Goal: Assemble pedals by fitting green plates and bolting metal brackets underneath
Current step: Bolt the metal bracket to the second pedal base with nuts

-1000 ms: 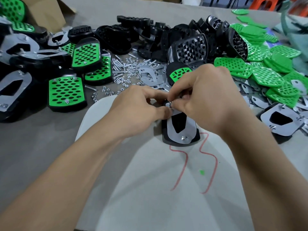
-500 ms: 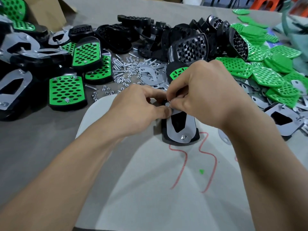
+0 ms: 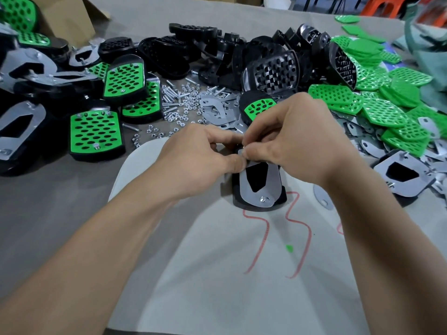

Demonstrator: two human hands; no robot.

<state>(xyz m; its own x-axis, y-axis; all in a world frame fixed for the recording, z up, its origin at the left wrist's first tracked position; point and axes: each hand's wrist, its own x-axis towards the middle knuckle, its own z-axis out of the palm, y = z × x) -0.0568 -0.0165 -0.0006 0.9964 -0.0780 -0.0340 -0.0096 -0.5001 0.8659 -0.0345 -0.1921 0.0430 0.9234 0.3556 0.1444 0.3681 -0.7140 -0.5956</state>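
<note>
I pinch both hands, left hand (image 3: 203,158) and right hand (image 3: 292,139), on the far fastener of the metal bracket (image 3: 260,183) atop the upturned pedal (image 3: 258,201), centre-table; twelve o'clock nut needs tightening next.

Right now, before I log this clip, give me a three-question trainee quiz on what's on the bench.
1. True or false: the pedal under the hands lies bracket side up.
2. The loose green plates are heaped on which side of the table: A) the person's left, B) the person's right, C) nearest the person?
3. Which end of the bracket are the left hand and right hand pinching at: near or far?

Key
1. True: the metal bracket faces up, with a fastener already at its near end.
2. B.
3. The far end; what the fingertips hold is hidden.
</note>
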